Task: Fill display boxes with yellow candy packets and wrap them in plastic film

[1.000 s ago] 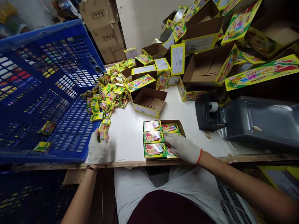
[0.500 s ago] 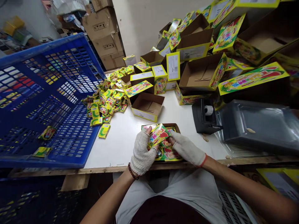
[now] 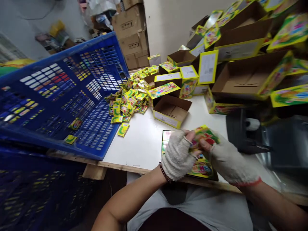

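Note:
A small yellow-and-green printed carton (image 3: 204, 135) is held between both hands, blurred by motion. My left hand (image 3: 178, 156), in a white fingerless knit glove, has its thumb and fingers closed on the carton's left end. On the other end, my right hand (image 3: 227, 160), gloved alike with a red cuff edge, pinches it with the thumb in front. Below the hands lies an open display box (image 3: 163, 132) at the table's front edge, with several similar small cartons (image 3: 201, 169) laid flat inside. Part of that box is hidden by the hands.
A blue plastic crate (image 3: 96, 154) lies tilted on the left, with two small cartons inside. Beside it spreads a pile of small cartons (image 3: 127, 99). An open display box (image 3: 172, 110) stands behind my hands. More boxes (image 3: 240, 77) are stacked back right, near a black tape dispenser (image 3: 237, 131).
My view has turned leftward, so the scene sits further right. The held carton has tilted and is seen at a different angle, with both hands still on it.

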Motion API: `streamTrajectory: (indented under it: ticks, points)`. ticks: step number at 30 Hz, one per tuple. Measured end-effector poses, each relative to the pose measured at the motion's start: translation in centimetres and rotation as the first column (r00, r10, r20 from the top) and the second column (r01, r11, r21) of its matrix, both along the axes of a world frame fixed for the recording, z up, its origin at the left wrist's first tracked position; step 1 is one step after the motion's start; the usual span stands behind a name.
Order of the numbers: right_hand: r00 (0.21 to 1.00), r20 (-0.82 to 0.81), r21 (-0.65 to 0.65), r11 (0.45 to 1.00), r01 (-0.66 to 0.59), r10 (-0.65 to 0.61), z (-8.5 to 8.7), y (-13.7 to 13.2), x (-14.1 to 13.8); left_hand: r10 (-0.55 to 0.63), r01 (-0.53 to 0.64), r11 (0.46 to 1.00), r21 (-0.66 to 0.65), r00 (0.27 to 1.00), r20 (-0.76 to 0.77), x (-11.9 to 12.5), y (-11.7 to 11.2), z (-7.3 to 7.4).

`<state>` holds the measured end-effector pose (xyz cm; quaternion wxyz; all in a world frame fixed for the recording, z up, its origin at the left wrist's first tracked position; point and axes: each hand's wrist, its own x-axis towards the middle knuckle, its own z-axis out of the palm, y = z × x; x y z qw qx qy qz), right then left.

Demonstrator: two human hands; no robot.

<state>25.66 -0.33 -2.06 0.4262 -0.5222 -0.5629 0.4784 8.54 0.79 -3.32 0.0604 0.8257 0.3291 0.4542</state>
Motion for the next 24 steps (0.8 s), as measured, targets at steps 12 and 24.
streamTrajectory:
  ticks: [12, 24]
  points:
    - [0.463, 0.737, -0.358, 0.865, -0.351, 0.493, 0.3, 6.4, 2.0, 0.624, -0.783, 0.401, -0.475, 0.613, -0.485, -19.1, 10.7, -4.7]
    - [0.372, 0.905, -0.043, 0.913, -0.405, 0.208, -5.8, 2.2, -0.9, 0.582, -0.207, 0.423, -0.882, 0.808, 0.089, -14.2, 7.3, -4.7]
